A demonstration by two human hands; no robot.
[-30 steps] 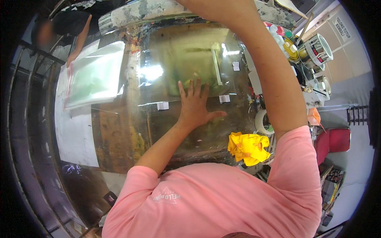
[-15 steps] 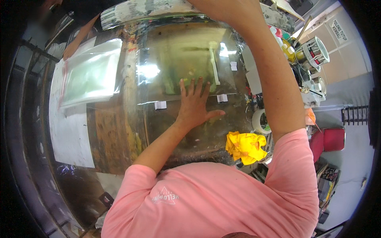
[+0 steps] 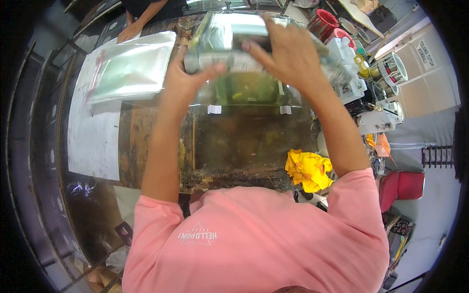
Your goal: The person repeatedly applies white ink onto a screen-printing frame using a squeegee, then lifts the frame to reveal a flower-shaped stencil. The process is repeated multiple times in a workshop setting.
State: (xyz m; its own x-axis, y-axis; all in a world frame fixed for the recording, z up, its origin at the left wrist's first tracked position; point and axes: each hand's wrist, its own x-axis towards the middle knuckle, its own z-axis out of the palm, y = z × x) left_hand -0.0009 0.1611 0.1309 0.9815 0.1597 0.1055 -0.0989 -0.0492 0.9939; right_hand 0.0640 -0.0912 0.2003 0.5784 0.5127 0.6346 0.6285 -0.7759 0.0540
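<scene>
A printing screen frame (image 3: 234, 62) with a pale, paint-stained border is tilted over the far part of the glass-topped work surface (image 3: 244, 141); motion blurs it. My left hand (image 3: 188, 75) is closed round its near left corner, thumb over the border. Farther right, my right hand (image 3: 290, 56) grips the frame, its thumb on the near border and its fingers over the top. Beneath the frame lies a clear plastic sheet (image 3: 200, 97), partly hidden. Two small white tabs, a left one (image 3: 214, 109) and a right one (image 3: 286, 110), sit along its near edge.
To the left, clear plastic sleeves (image 3: 132, 68) lie partly over white paper (image 3: 95, 146), near another person's hand (image 3: 129, 32). A crumpled yellow cloth (image 3: 309, 171) sits at the near right. Paint cans (image 3: 391, 68) and a red container (image 3: 323, 24) crowd the right side.
My left hand has lifted off the plastic sheet and taken hold of the frame's left side. The frame has come down and nearer, with my right hand on it. The view has shifted.
</scene>
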